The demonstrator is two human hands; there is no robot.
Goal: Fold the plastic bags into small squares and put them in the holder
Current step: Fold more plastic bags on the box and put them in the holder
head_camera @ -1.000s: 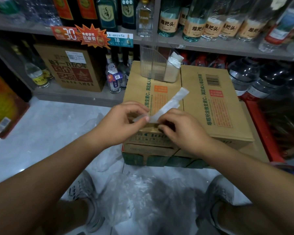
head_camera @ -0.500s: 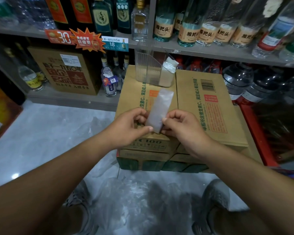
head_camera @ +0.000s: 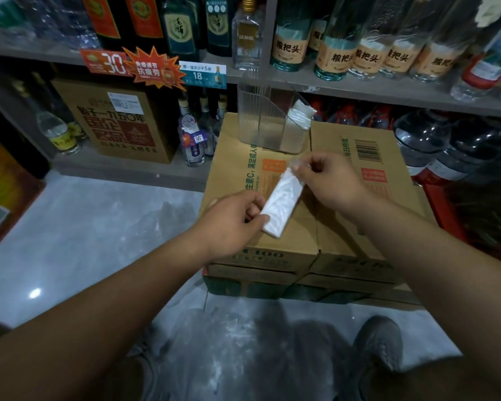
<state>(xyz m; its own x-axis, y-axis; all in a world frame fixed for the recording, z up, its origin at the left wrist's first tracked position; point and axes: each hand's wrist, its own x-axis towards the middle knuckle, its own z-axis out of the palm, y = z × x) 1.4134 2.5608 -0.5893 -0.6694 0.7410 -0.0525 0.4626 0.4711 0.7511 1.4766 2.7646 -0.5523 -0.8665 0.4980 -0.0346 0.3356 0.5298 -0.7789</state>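
White folded bag pinched endwise between left hand and right hand.

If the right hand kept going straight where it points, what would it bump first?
Probably the clear holder on the box: the right hand, pinching the folded bag, points up-left at it. Depth is hard to judge.

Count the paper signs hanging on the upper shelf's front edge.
3, side by side: red sign marked 30 leftmost, orange starburst sign in the middle, blue-and-white sign marked 18 rightmost. None looks hidden.
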